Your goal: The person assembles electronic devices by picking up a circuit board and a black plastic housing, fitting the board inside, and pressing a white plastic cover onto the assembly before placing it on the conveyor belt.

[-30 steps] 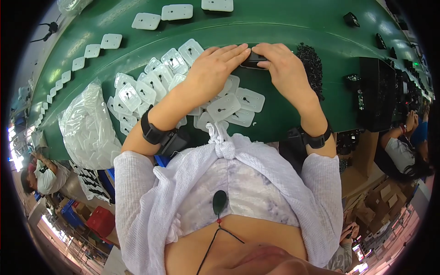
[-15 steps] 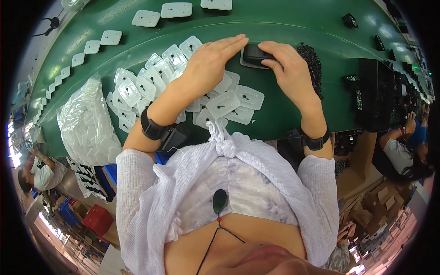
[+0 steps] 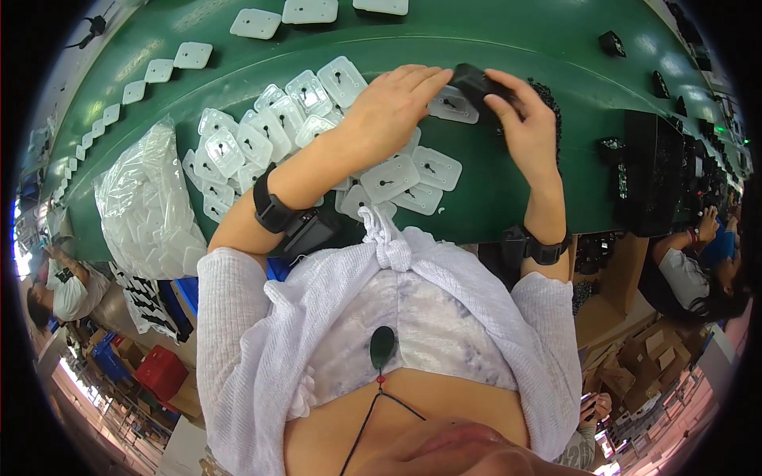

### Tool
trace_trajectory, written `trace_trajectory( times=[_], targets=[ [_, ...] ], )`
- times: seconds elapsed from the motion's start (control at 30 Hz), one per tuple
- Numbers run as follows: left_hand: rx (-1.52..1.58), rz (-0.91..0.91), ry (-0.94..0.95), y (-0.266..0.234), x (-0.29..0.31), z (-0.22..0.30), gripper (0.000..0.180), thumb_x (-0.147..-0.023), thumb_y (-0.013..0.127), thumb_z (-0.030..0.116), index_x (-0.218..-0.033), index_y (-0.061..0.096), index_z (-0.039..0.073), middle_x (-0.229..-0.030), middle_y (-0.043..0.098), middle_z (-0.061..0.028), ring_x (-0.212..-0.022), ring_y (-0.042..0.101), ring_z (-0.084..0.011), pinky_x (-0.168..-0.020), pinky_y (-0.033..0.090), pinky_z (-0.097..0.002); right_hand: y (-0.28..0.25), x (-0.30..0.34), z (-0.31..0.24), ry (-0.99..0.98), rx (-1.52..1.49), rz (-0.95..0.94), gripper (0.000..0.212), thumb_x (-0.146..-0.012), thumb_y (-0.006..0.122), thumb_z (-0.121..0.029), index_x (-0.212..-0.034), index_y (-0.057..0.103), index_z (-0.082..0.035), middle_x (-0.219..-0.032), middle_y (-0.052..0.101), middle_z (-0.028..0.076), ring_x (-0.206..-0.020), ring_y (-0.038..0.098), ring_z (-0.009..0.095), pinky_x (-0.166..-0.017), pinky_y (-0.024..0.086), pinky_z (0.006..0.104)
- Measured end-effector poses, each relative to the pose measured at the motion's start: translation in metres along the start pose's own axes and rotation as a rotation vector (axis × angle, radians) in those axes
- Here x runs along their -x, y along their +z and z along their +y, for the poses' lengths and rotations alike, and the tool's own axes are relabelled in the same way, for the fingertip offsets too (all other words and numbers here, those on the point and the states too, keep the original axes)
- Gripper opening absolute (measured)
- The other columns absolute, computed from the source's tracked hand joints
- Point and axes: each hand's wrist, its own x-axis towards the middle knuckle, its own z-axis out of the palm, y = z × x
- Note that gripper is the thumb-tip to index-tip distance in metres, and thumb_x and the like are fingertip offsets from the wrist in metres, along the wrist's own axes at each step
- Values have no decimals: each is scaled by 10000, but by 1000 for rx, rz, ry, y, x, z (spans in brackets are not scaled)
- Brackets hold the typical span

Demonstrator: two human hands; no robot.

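Observation:
My right hand [image 3: 528, 119] grips a black plastic block [image 3: 476, 83] between thumb and fingers. The block is tilted and raised off a translucent white plastic tray [image 3: 456, 109], which lies partly under my left fingertips. My left hand [image 3: 401, 99] is stretched out flat, its fingers together and their tips close beside the block; whether they touch it I cannot tell. Left of and below that hand spreads a pile of similar white trays [image 3: 224, 152], each with a small dark piece in it.
Small black parts [image 3: 549, 99] are heaped just beyond my right hand. A clear bag of white trays [image 3: 151, 214] lies at the left edge of the green table [image 3: 508, 214]. White trays [image 3: 309, 10] stand in a line along the far side. A black box [image 3: 647, 170] is at right; co-workers sit at both sides.
My right hand has lifted and tilted the black block, moving it right and uncovering the white tray beneath. My left hand has shifted slightly right.

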Motion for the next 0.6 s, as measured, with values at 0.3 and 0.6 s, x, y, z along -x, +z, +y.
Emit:
trace_trajectory(
  times=[0.3, 0.6],
  targets=[
    [-315, -192, 437, 16, -18, 1, 572, -758, 590, 49, -1315, 487, 129, -1395, 437, -66, -1268, 425, -249, -1027, 362, -373, -30, 14, 13, 285, -734, 245, 334, -977, 505, -150, -1255, 509, 36, -1146, 613, 115, -1014, 610, 178, -900, 495, 316],
    [-549, -413, 232, -9, -28, -9, 558, -756, 601, 81, -1301, 517, 167, -1263, 490, -40, -1143, 480, -200, -894, 419, -308, -33, 25, 18, 233, -917, 160, 351, -993, 464, -172, -1263, 481, 52, -1142, 610, 129, -1020, 620, 213, -900, 515, 358]
  ],
)
